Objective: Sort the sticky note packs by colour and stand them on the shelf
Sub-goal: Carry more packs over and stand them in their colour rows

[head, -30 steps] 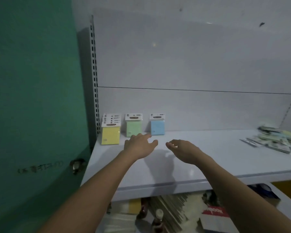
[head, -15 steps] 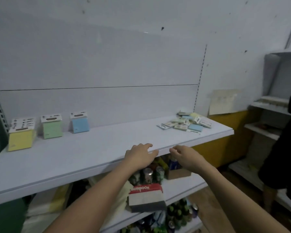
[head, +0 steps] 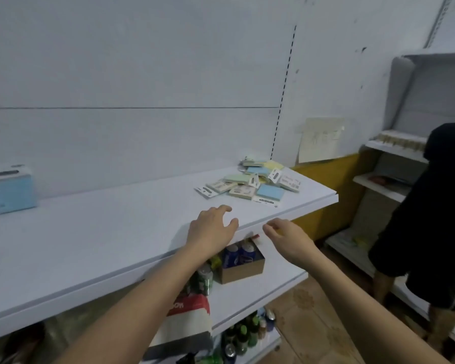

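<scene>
- Reaching out over the front of the white shelf (head: 95, 240), both bare hands are empty; neither touches a pack.
- The left hand (head: 212, 229) hovers palm down over the shelf's front edge, fingers loosely spread and slightly bent, nothing in them; I judge that posture as readiness to pick up rather than to press.
- The right hand (head: 286, 236) hangs just off the shelf edge, near the left hand, its fingers loosely curled and holding nothing.
- The loose heap of sticky note packs (head: 252, 183) lies flat and jumbled at the shelf's right end, near the back wall and beyond both hands; blue, green and pale yellow packs are mixed together, so they remain unsorted.
- One blue sticky note pack (head: 11, 191) stands upright against the back wall at the far left, well apart from the heap, its header card on top; it probably marks where the blue ones go.
- The bare stretch of shelf between that pack and the heap gives room for further rows.
- Below, a cardboard box of cans (head: 241, 261) sits on the lower shelf, and a person in dark clothing (head: 431, 219) stands at the right.
</scene>
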{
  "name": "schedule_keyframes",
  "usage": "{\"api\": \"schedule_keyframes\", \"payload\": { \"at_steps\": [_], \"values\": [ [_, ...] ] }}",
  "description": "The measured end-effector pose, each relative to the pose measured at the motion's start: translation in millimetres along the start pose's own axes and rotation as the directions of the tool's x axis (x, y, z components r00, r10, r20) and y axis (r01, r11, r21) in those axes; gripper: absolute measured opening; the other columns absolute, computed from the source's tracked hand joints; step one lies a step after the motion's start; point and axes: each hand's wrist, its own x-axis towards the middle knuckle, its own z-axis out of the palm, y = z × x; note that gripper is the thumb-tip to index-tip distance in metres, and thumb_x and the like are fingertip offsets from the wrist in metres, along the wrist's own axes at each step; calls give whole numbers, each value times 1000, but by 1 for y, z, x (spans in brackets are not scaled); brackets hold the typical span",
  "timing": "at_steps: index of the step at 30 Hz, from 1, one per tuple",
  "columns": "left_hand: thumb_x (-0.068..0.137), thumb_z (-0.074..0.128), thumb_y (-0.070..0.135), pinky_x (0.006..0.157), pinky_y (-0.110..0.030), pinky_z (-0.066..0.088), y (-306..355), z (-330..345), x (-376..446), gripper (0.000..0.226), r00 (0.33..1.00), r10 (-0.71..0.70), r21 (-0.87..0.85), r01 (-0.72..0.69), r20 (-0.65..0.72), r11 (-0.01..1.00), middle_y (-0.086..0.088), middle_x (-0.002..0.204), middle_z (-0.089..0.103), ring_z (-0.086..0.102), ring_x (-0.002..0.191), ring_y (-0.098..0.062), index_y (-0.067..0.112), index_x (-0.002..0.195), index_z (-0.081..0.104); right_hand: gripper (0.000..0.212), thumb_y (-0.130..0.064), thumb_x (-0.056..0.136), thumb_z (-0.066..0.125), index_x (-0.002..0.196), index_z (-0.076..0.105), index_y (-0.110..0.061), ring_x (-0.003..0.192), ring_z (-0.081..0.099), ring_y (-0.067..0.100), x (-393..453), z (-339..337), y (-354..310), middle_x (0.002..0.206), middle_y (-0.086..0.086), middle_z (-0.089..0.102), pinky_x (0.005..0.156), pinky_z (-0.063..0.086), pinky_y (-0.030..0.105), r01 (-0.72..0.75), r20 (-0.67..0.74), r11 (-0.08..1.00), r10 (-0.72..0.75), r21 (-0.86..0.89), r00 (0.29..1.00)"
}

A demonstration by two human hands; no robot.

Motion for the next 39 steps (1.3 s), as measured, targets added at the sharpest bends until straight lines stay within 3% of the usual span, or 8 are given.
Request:
{"api": "schedule_keyframes", "payload": {
  "at_steps": [12,20,23,28,30,32,35,39],
  "values": [
    [87,58,38,95,-39,45,-23,29,135,44,982,-139,-69,131,-129,989,0,131,54,47,120,-24,28,129,52,33,-42,94,50,120,59,-24,97,60,13,165,-14,10,115,-6,62,83,54,40,157,-61,985,-153,67,986],
    [73,71,52,100,-35,36,-29,48,205,76,958,-284,14,285,-46,958,2,140,43,39,129,-22,34,140,38,66,-54,77,70,131,50,-21,124,45,22,277,2,24,132,5,52,94,44,38,334,166,942,-323,-39,932],
    [66,72,58,99,-37,41,-35,46,222,71,946,-325,20,325,-7,946,6,128,53,48,118,-18,38,130,49,79,-58,72,72,137,45,-22,130,36,26,308,8,25,133,7,50,98,37,37,439,330,887,-376,-143,866],
    [79,62,60,73,-28,43,-32,42,230,33,922,-336,72,355,-192,932,13,90,62,57,83,-13,36,101,63,37,-49,77,69,100,70,-19,88,61,20,350,4,17,95,1,69,73,49,33,531,354,847,-508,37,785],
    [86,55,55,72,-29,43,-29,40,234,26,901,-336,108,376,-274,920,11,91,65,58,82,-16,34,98,64,31,-37,86,62,69,60,-12,63,49,22,361,1,10,65,3,56,54,37,32,539,342,833,-547,127,764],
    [88,55,50,72,-30,42,-31,32,238,23,893,-355,139,403,-277,905,8,95,67,59,85,-17,31,98,65,35,-27,93,54,64,46,-8,60,43,28,370,2,3,61,12,47,52,28,33,547,266,821,-570,161,777],
    [78,73,37,64,-21,39,-36,14,238,23,909,-384,102,402,-160,910,9,93,65,57,82,-14,29,98,66,36,-25,97,48,79,54,6,70,55,35,380,7,1,75,24,58,59,39,37,471,184,844,-521,256,834],
    [68,70,9,59,-26,48,-42,1,235,29,909,-407,26,411,-90,911,6,89,64,56,70,-15,29,87,62,41,-26,98,51,98,59,14,70,62,33,388,2,-1,84,30,64,75,53,52,85,306,796,-326,600,895]
  ]
}}
